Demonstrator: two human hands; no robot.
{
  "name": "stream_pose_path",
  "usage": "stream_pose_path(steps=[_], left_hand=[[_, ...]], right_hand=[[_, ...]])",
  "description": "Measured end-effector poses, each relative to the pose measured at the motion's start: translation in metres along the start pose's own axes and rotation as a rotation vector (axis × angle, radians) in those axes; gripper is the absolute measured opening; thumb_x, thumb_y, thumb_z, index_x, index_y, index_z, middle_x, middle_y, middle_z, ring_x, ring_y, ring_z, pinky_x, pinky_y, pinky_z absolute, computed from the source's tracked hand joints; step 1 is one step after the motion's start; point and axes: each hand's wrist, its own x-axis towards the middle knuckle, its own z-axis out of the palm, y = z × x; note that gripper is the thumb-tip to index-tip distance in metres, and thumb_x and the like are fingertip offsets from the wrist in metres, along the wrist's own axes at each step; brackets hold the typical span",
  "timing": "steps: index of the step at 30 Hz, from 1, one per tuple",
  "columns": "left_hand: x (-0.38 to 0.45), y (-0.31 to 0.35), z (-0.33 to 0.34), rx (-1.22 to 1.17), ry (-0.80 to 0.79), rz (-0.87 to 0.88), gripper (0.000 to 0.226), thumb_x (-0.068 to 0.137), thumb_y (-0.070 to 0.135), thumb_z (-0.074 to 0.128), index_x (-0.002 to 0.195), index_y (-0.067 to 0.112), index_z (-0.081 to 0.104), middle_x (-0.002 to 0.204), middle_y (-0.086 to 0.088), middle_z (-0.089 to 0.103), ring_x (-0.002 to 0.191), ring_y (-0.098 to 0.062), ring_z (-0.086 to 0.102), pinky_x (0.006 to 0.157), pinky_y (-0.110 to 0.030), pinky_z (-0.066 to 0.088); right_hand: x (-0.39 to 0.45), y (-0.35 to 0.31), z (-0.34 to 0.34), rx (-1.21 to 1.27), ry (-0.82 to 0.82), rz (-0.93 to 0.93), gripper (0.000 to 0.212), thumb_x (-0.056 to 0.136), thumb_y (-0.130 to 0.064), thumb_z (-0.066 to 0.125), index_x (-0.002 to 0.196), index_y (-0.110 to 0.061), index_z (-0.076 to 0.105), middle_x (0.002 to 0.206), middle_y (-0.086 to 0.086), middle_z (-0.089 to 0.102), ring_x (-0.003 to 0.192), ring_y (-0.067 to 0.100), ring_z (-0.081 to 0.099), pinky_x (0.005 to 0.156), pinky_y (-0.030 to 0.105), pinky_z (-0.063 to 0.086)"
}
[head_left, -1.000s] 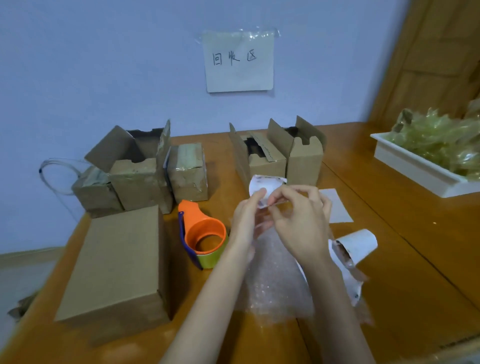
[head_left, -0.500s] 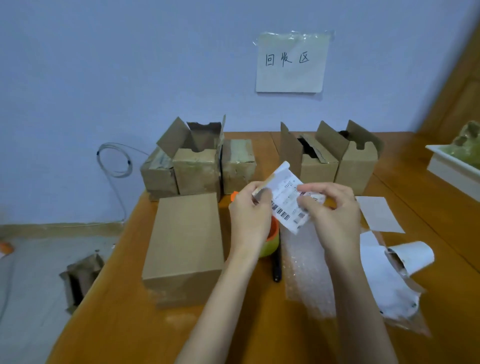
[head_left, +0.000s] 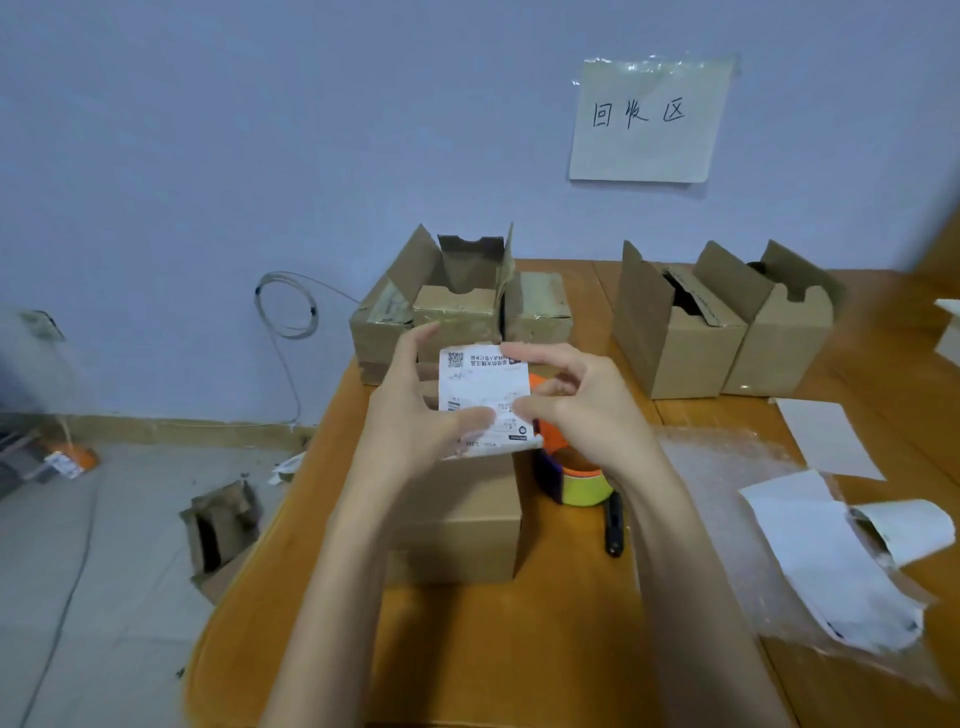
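Note:
A white shipping label (head_left: 480, 387) with a QR code and barcode is held flat above a closed brown cardboard box (head_left: 460, 519) near the table's left edge. My left hand (head_left: 415, 410) grips the label's left and lower edge with thumb over its front. My right hand (head_left: 587, 410) pinches the label's right edge between thumb and fingers. The label hides the box's top back part.
An orange and yellow tape dispenser (head_left: 576, 475) and a black pen (head_left: 614, 530) lie right of the box. Open cardboard boxes (head_left: 691, 338) stand along the wall. Bubble wrap (head_left: 727, 467) and white backing paper (head_left: 831, 561) lie at right. A carton (head_left: 221, 535) sits on the floor.
The view has swung left. Both hands carried the label leftward from over the bubble wrap to above the closed box, and the label has been spread out flat, facing me.

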Motion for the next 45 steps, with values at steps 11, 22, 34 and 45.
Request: stream_pose_path(steps=[11,22,34,45], left_hand=[[-0.015,-0.028,-0.024,-0.153,0.066,-0.042,0.038,0.076,0.0,0.077,0.1,0.013,0.051,0.106,-0.003,0.069,0.082,-0.014,0.07,0.07,-0.037,0.058],[0.005,-0.004,-0.033,0.134,-0.038,0.089,0.016,0.076,0.004,0.061,0.08,0.019,0.064,0.081,0.005,0.069,0.065,-0.014,0.061,0.06,-0.033,0.044],[0.031,-0.005,-0.018,-0.281,0.229,0.138,0.033,0.077,-0.019,0.06,0.09,0.012,0.054,0.104,-0.003,0.063,0.091,-0.016,0.072,0.067,-0.03,0.056],[0.037,-0.004,-0.016,-0.125,0.067,0.252,0.028,0.075,-0.019,0.063,0.095,0.0,0.06,0.084,-0.008,0.064,0.075,-0.009,0.067,0.075,-0.028,0.055]], right_hand=[[0.01,0.014,0.036,0.143,0.131,0.001,0.042,0.08,-0.003,0.072,0.112,-0.03,0.064,0.104,-0.002,0.07,0.082,0.014,0.07,0.071,0.039,0.058],[0.009,0.001,0.03,-0.18,0.339,-0.11,0.097,0.07,-0.034,0.082,0.147,-0.042,0.022,0.141,-0.009,0.038,0.112,0.006,0.053,0.082,0.031,0.053],[-0.007,-0.005,0.013,0.059,-0.171,0.146,0.048,0.077,-0.005,0.073,0.116,-0.023,0.052,0.095,-0.003,0.075,0.083,0.012,0.072,0.076,0.033,0.058],[-0.009,-0.015,0.004,-0.073,-0.159,-0.081,0.03,0.092,-0.02,0.061,0.119,-0.033,0.063,0.098,-0.002,0.072,0.066,0.017,0.069,0.083,0.027,0.051]])
